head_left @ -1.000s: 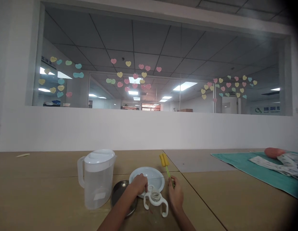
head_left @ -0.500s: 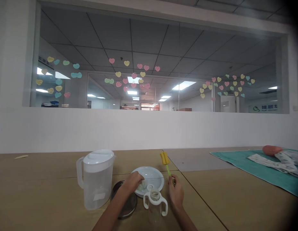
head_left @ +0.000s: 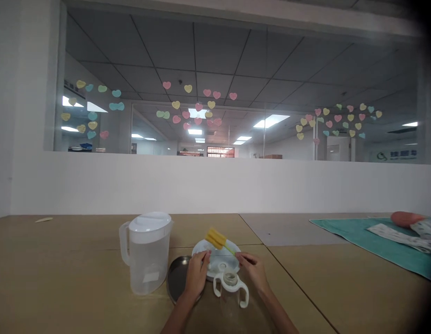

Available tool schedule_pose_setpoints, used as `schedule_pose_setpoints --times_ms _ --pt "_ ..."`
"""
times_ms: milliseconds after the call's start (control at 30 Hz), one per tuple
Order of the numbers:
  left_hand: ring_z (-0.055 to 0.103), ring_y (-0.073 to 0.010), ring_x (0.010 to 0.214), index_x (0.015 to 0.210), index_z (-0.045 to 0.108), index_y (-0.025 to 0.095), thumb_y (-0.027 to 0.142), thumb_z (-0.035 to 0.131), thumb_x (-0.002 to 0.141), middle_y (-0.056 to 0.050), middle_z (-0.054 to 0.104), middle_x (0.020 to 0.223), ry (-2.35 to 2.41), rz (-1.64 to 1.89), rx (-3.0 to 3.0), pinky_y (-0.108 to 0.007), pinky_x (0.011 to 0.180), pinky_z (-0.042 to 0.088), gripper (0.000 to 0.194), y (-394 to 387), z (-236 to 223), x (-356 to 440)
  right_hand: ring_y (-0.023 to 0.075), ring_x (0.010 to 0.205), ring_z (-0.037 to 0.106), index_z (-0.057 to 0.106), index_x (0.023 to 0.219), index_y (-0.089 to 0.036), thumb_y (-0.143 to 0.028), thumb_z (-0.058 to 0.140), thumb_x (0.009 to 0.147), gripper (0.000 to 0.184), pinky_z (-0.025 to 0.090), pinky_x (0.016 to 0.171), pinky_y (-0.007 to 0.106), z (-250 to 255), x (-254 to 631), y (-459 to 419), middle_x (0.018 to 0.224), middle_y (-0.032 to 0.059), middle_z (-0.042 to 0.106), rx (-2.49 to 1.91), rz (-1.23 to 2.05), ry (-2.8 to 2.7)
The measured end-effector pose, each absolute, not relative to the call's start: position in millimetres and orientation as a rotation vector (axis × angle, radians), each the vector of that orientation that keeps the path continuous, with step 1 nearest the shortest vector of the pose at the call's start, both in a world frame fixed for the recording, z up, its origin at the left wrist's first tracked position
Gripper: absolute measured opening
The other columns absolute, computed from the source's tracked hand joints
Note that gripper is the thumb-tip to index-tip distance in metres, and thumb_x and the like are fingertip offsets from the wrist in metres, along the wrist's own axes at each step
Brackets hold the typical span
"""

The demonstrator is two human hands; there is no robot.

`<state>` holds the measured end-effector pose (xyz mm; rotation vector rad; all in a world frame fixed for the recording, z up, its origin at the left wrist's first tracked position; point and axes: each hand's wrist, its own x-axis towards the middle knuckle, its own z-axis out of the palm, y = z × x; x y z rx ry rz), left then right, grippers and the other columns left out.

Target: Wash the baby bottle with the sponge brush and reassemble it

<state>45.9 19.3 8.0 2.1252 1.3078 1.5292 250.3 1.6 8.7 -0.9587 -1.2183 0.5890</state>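
Observation:
My right hand (head_left: 254, 271) is closed on the thin green handle of a yellow sponge brush (head_left: 216, 238), which tilts left over the white plate (head_left: 232, 265). My left hand (head_left: 197, 272) rests at the plate's near left edge, fingers curled; I cannot make out whether they hold anything. A clear baby bottle with white handles (head_left: 231, 286) stands just in front of the plate, between my hands. A small white ring-shaped part (head_left: 222, 266) lies on the plate.
A clear lidded pitcher (head_left: 147, 253) stands to the left, with a round metal dish (head_left: 177, 277) beside it. A teal mat (head_left: 361, 239) with patterned cloth (head_left: 403, 233) and an orange-red object (head_left: 406, 218) lies far right. A white wall runs behind the table.
My right hand swung the brush from upright at the plate's right to leaning left over the plate. My left hand drew back from the plate's middle to its near left edge.

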Motion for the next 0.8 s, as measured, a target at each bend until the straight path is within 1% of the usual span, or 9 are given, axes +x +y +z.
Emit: schedule_pose_setpoints --times_ms 67,133,200,300,333,467,633,700,800 --pt "0.06 -0.0213 0.081 0.081 0.067 0.017 0.049 0.032 0.089 -0.007 0.068 0.08 1.329 1.543 2.113 -0.032 0.078 0.044 0.047 14 9 46 0.0219 0.066 0.062 0.075 0.07 -0.015 -0.055 0.072 0.059 0.042 0.049 0.063 0.032 8 252 1 0.071 0.0106 0.071 -0.949 0.626 -1.29" --pt "0.059 -0.021 0.076 0.074 0.065 0.016 0.051 0.032 0.088 -0.007 0.066 0.075 1.354 1.565 2.075 -0.032 0.073 0.044 0.05 11 10 46 0.0241 0.074 0.064 0.076 0.073 -0.016 -0.051 0.073 0.06 0.038 0.05 0.07 0.035 8 254 -1 0.076 0.0123 0.072 -0.957 0.597 -1.357" --pt "0.06 -0.0212 0.076 0.077 0.066 0.016 0.054 0.032 0.087 -0.007 0.067 0.075 1.349 1.602 2.009 -0.032 0.073 0.044 0.052 10 10 45 0.024 0.076 0.064 0.076 0.074 -0.016 -0.048 0.072 0.062 0.034 0.049 0.072 0.035 7 255 -2 0.077 0.0121 0.072 -0.973 0.525 -1.383" --pt "0.061 -0.0223 0.081 0.091 0.069 0.015 0.056 0.034 0.086 -0.008 0.069 0.082 1.299 1.654 1.918 -0.033 0.077 0.045 0.054 11 9 44 0.0224 0.072 0.064 0.076 0.075 -0.017 -0.048 0.069 0.066 0.032 0.049 0.069 0.034 7 255 -3 0.075 0.0103 0.071 -0.999 0.416 -1.369" --pt "0.061 -0.0227 0.082 0.093 0.069 0.015 0.056 0.034 0.086 -0.008 0.07 0.084 1.287 1.661 1.902 -0.034 0.078 0.045 0.054 12 8 43 0.0223 0.072 0.064 0.076 0.075 -0.018 -0.047 0.068 0.067 0.032 0.049 0.069 0.033 7 254 -4 0.075 0.0098 0.071 -1.008 0.388 -1.362" --pt "0.062 -0.0236 0.086 0.092 0.07 0.016 0.056 0.038 0.085 -0.009 0.071 0.088 1.279 1.683 1.871 -0.036 0.082 0.046 0.053 13 7 41 0.0228 0.075 0.064 0.075 0.077 -0.019 -0.048 0.066 0.07 0.031 0.049 0.07 0.033 4 253 -7 0.079 0.0088 0.071 -1.039 0.308 -1.36" --pt "0.064 -0.0218 0.087 0.099 0.069 0.019 0.053 0.039 0.085 -0.007 0.072 0.094 1.33 1.706 1.866 -0.033 0.082 0.047 0.048 10 9 40 0.0239 0.079 0.064 0.075 0.079 -0.018 -0.051 0.062 0.071 0.037 0.049 0.073 0.033 4 258 -9 0.086 0.0104 0.071 -1.119 0.206 -1.265" --pt "0.064 -0.0212 0.088 0.099 0.069 0.02 0.051 0.041 0.085 -0.007 0.072 0.095 1.353 1.702 1.881 -0.032 0.081 0.047 0.045 9 10 40 0.0241 0.08 0.064 0.074 0.078 -0.017 -0.051 0.062 0.071 0.037 0.049 0.073 0.034 6 258 -9 0.086 0.0109 0.072 -1.103 0.229 -1.238" --pt "0.065 -0.0206 0.087 0.093 0.07 0.02 0.049 0.046 0.083 -0.007 0.072 0.094 1.387 1.703 1.881 -0.031 0.08 0.047 0.039 8 12 41 0.0231 0.075 0.063 0.075 0.074 -0.016 -0.05 0.067 0.067 0.035 0.049 0.069 0.033 8 254 -9 0.08 0.0107 0.072 -1.027 0.339 -1.274"
